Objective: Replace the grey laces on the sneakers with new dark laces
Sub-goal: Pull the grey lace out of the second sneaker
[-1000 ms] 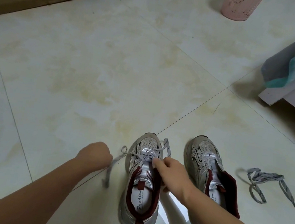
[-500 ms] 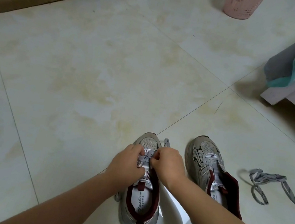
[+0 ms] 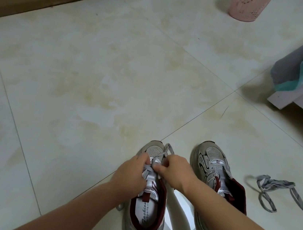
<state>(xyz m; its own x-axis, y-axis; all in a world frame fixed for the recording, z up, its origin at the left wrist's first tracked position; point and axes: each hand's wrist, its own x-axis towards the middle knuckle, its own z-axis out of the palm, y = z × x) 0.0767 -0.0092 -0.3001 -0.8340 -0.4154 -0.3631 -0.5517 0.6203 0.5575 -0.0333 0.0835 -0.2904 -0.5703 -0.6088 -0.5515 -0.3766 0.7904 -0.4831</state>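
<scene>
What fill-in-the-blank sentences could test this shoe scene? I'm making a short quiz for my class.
1. Both hands, the left hand and the right hand, work on the sneaker on the ____ side of the pair.
2. The other sneaker has ____ lace in it.
3. A loose grey lace lies on the ____.
4. The bin at the top is ____ in colour.

Missing words: left; no; floor; pink

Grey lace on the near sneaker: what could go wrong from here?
Both the left hand and right hand pinch the grey lace low on the left sneaker; a hard pull may drag the unsteadied shoe. The removed lace lies loose nearby and could tangle.
</scene>
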